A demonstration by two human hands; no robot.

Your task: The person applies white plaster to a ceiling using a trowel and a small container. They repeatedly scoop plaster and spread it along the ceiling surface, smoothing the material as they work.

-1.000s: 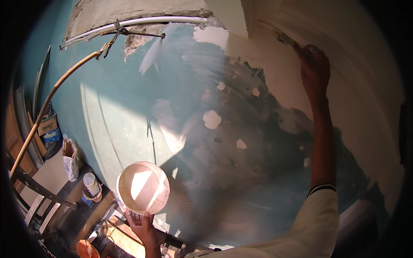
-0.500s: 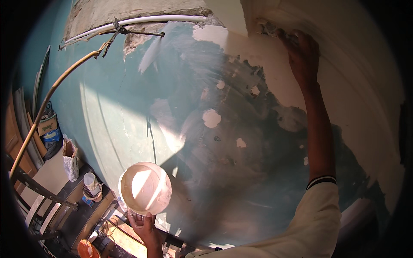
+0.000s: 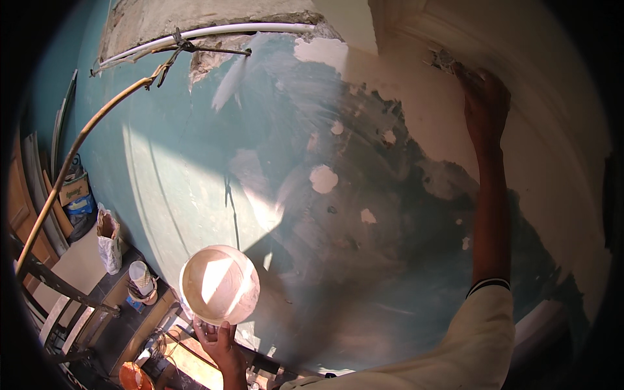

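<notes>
My left hand (image 3: 222,346) grips the underside of a round whitish tub (image 3: 247,303), holding it up before the wall at lower centre. Pale smears coat its inside, and sunlight stripes it. High on the right, my right hand (image 3: 486,104) is closed around a putty knife (image 3: 444,62), its handle mostly covered by the fingers. The blade looks smeared and lies at the pale, plastered part of the wall (image 3: 422,97), below a moulded band. Whether the blade touches the surface is hard to tell in the shade.
Blue-green wall (image 3: 175,123) with pale patches fills the middle. A yellowish pole (image 3: 97,117) slants along the left, near a white pipe (image 3: 214,30). Below stand an open sack (image 3: 109,244), a white cup (image 3: 140,276), an orange container (image 3: 135,376) and a dark metal frame (image 3: 71,292).
My right hand and the putty knife have moved right and slightly down across the pale wall. My left hand still holds the tub in nearly the same place.
</notes>
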